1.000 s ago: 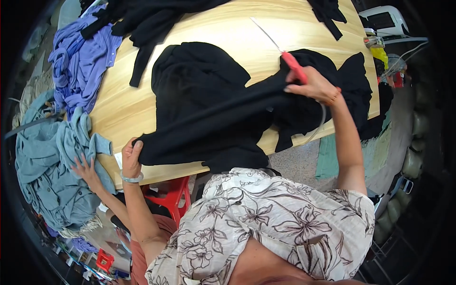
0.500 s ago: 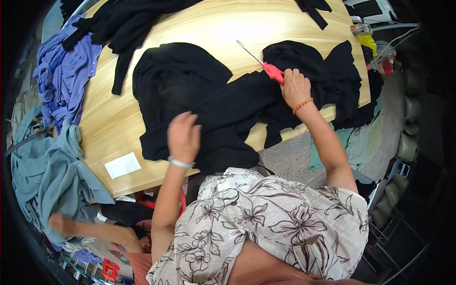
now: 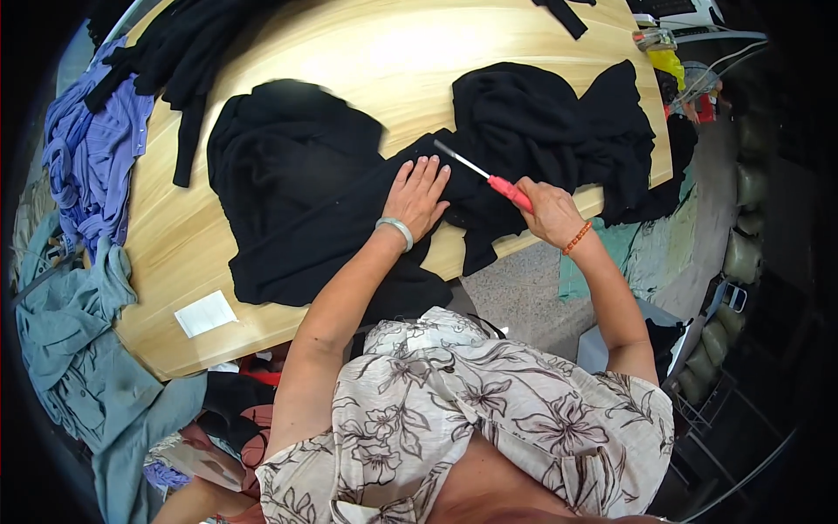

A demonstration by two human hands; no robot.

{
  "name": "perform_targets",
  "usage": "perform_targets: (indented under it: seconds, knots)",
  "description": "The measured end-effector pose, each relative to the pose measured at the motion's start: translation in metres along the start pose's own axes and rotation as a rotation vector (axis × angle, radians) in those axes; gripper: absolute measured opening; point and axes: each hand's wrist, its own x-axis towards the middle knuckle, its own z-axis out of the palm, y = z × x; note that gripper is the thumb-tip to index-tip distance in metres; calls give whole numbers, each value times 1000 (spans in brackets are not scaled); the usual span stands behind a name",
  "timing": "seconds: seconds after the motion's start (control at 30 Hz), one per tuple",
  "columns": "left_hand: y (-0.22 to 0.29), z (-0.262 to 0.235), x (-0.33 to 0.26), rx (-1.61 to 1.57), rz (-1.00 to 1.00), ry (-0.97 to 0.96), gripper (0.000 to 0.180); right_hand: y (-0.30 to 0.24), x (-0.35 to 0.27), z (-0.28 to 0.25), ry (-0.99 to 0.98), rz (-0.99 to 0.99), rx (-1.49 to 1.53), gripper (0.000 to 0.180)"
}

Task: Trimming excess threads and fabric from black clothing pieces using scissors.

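Under the left hand [image 3: 417, 201] lies black knitwear [image 3: 340, 218], apparently.

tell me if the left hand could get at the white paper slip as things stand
Probably yes: the left hand lies open on the black knit garment, and nothing covers the white paper slip.

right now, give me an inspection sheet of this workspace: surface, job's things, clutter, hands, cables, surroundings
surface: wood-grain table, bright glare toward its far side
job's things: black cloth bunched on it; red-handled tool, metal tip over the cloth, contact unclear
clutter: white paper; purple garment and grey-blue garment at left
hands: left hand flat on the cloth; right hand gripping the tool's handle
cables: pale cable beyond the table's right end
surroundings: another person's arm, lower left; speckled floor
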Motion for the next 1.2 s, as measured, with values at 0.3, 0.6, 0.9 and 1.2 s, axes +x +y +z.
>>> perform_targets:
  seconds: [0.3,0.6,0.9,1.2]
  knots:
    - [-2,8,-1,-21,-1,-25,65,-58,25,0,-214,-224,-18,19]
    - [-8,22,-5,36,33,42,62,-151,56,28,-197,-585,17,23]
    - [-11,-11,-21,-387,87,373,34,-59,39,-11,-4,-50,272,24]
    - [-160,-123,-155,185,-1057,510,58,-93,136,-22,41,209,138,41]
